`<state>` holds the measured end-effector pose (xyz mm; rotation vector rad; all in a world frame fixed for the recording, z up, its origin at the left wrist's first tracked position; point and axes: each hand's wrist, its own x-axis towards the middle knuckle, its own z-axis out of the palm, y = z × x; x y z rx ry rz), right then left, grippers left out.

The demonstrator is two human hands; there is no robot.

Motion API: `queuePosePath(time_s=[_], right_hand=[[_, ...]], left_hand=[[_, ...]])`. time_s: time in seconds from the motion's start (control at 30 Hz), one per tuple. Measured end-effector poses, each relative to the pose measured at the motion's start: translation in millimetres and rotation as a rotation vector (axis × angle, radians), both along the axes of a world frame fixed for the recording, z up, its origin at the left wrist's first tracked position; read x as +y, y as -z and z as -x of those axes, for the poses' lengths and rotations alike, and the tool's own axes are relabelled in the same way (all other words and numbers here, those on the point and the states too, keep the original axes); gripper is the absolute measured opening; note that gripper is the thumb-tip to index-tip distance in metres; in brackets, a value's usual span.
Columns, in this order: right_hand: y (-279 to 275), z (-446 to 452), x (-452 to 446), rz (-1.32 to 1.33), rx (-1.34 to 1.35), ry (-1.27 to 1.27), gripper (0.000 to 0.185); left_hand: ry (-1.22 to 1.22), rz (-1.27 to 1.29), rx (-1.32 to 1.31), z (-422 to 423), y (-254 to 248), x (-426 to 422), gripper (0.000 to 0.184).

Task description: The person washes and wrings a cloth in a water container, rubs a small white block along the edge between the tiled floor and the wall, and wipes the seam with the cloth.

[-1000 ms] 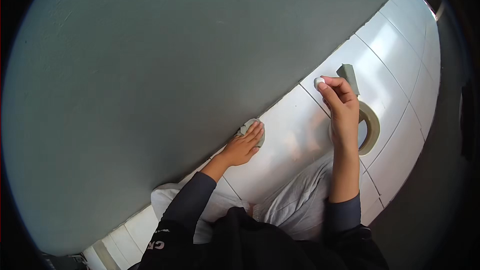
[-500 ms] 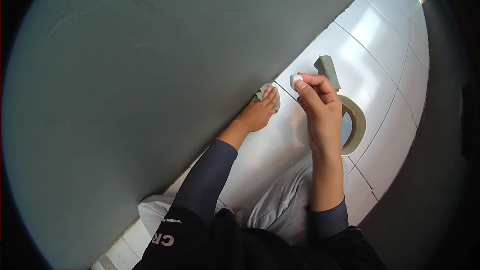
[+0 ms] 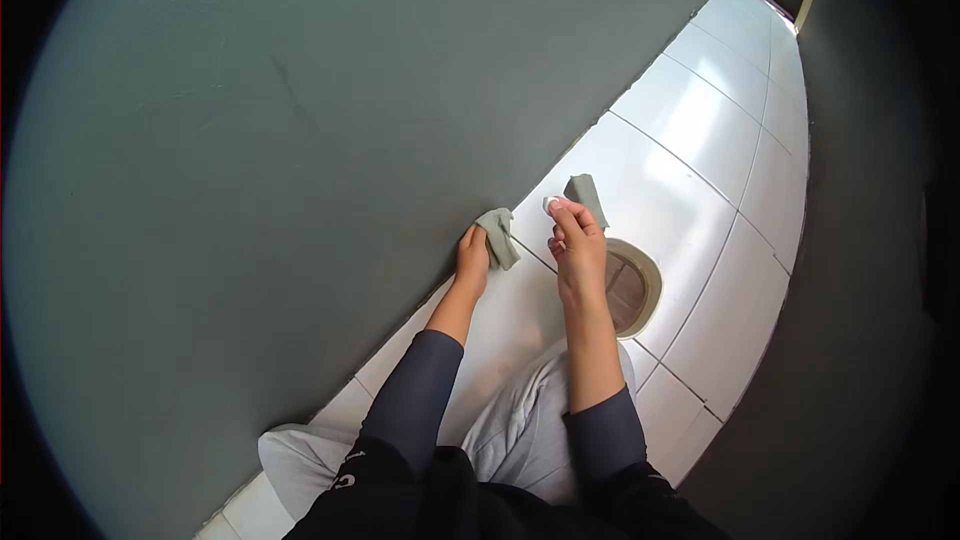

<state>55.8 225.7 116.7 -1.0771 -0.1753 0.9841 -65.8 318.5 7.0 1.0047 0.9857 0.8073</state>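
Note:
My left hand (image 3: 473, 258) is at the seam where the grey wall meets the white tiles, its fingers closed on a grey-green cloth (image 3: 499, 237) that partly hides them. Between the thumb and fingertips of my right hand (image 3: 581, 252) is a small white piece (image 3: 551, 205), held above the tiles. A folded grey-green cloth (image 3: 587, 198) lies on the tiles just beyond my right hand. Beside my right wrist stands a round beige container (image 3: 653, 285), partly hidden by the hand, with liquid (image 3: 626, 298) visible inside.
A large grey wall (image 3: 300, 140) rises along the left side. White floor tiles (image 3: 690, 155) run up to the far right, bordered by a dark grey surface (image 3: 860, 190). My legs in light grey trousers (image 3: 530, 420) are close below my hands.
My left hand has gone from lying flat on the cloth to holding it bunched at the wall's foot. The view has shifted; my right hand still holds the white piece.

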Motion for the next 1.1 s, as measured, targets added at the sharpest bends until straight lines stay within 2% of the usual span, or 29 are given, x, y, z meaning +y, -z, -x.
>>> queuePosePath(time_s=[0.03,0.07,0.13,0.17,0.27,0.3,0.37,0.43,0.5,0.6,0.63,0.67,0.7,0.77,0.83,0.9,0.97,1.03,1.1], right_hand=[[-3.0,-1.5,-1.5,-0.006,0.004,-0.003,0.013],[-6.0,-2.0,-2.8,-0.022,0.009,0.015,0.014],[-15.3,-1.4,-3.4,-0.063,0.052,0.075,0.016],[-18.6,-2.8,-4.7,-0.066,0.056,0.067,0.016],[-24.3,-15.7,-13.2,-0.145,0.138,0.197,0.021],[-25.6,-20.4,-18.7,-0.145,0.135,0.185,0.021],[-30.6,-28.3,-31.4,-0.164,0.096,0.333,0.020],[-47.5,-31.3,-48.2,-0.104,-0.050,0.413,0.021],[-59.7,-39.5,-61.8,-0.010,-0.296,0.389,0.029],[-56.5,-53.0,-77.9,0.170,-0.561,0.236,0.023],[-42.5,-61.4,-83.0,0.166,-0.556,0.235,0.023],[-26.9,-69.8,-88.0,0.306,-0.642,0.142,0.022],[-16.1,-74.0,-92.2,0.449,-0.729,0.047,0.021],[-6.1,-75.8,-98.8,0.698,-1.080,-0.120,0.020],[7.6,-78.9,-98.9,0.768,-1.052,-0.229,0.017],[16.4,-75.9,-98.8,0.798,-1.171,-0.306,0.015],[33.8,-80.0,-95.3,0.832,-1.226,-0.375,0.015],[33.1,-79.6,-90.9,0.832,-1.242,-0.461,0.023],[40.5,-78.1,-87.6,0.840,-1.253,-0.511,0.023]], left_hand=[[-0.059,0.103,-0.196,2.5,-11.5,-4.1,0.038],[-0.064,0.096,-0.191,6.0,-22.6,-9.5,0.038],[-0.071,0.142,-0.480,15.9,-41.5,-23.4,0.045],[-0.078,0.137,-0.477,20.6,-49.9,-33.1,0.045],[-0.177,0.318,-0.812,27.3,-69.8,-66.8,0.056],[-0.187,0.314,-0.818,26.0,-75.2,-77.7,0.056],[-0.159,0.456,-0.949,18.3,-89.5,-95.2,0.063],[-0.105,0.420,-0.943,1.2,-104.2,-103.8,0.057],[0.063,-0.148,-0.181,-18.2,-105.7,-112.1,0.040],[0.201,-0.272,-0.024,-43.2,-123.6,-118.8,0.036],[0.257,-0.445,0.142,-51.3,-122.7,-120.5,0.033],[0.311,-0.615,0.306,-59.9,-121.0,-122.8,0.031],[0.308,-0.614,0.304,-68.0,-114.5,-125.1,0.031],[0.341,-0.725,0.598,-81.2,-89.9,-127.4,0.028],[0.371,-0.747,0.644,-87.5,-75.3,-129.1,0.023],[0.481,-0.840,0.876,-92.5,-66.8,-129.8,0.021],[0.485,-0.857,0.950,-96.2,-65.5,-131.0,0.021],[0.487,-0.876,1.018,-101.1,-58.5,-130.4,0.021],[0.447,-0.965,1.151,-104.8,-53.8,-130.2,0.010]])
